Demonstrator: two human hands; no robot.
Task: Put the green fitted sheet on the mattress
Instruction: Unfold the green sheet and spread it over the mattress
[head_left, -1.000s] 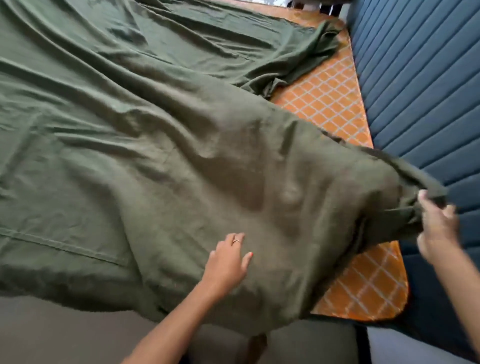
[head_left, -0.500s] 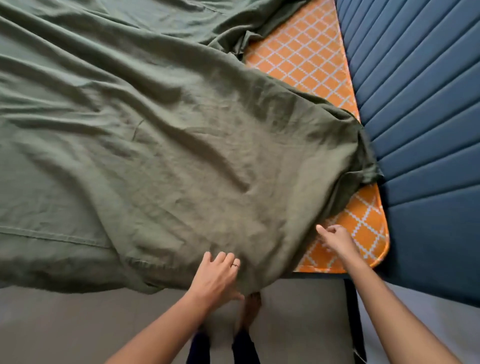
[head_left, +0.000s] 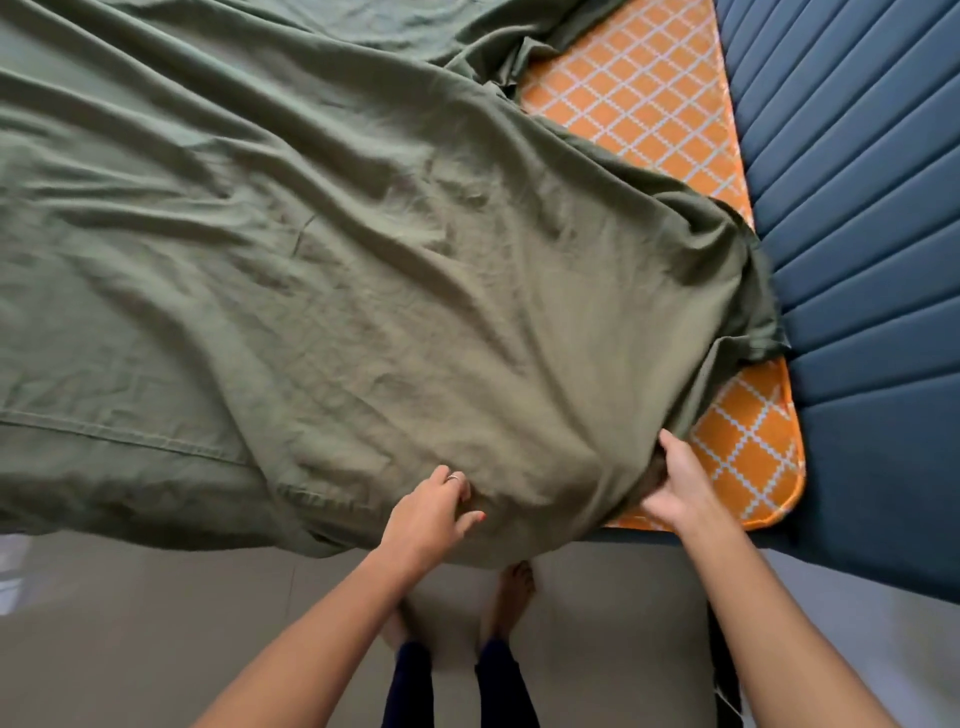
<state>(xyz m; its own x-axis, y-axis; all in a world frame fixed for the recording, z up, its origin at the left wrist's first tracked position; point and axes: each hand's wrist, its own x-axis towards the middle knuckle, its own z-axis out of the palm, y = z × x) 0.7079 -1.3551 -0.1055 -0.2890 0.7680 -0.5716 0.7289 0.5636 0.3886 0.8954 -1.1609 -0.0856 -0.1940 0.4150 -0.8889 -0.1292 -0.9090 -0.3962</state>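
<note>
The green fitted sheet (head_left: 363, 270) lies rumpled over most of the mattress (head_left: 748, 457), whose orange lattice-patterned top shows bare along the right side and at the near right corner. The sheet's near edge hangs over the mattress front. My left hand (head_left: 428, 512) grips a bunch of the sheet at that near edge, fingers curled into the cloth. My right hand (head_left: 678, 486) holds the sheet's edge just left of the bare near corner, with its fingers tucked under the fabric.
A dark blue padded headboard (head_left: 857, 208) with ribbed panels runs along the mattress's right side. My bare feet (head_left: 511, 597) stand on the grey floor (head_left: 156, 623) right at the bed's front edge.
My right hand let go of the sheet's far right corner, came back toward me and took the near edge. My left hand slid down and curled into the cloth.
</note>
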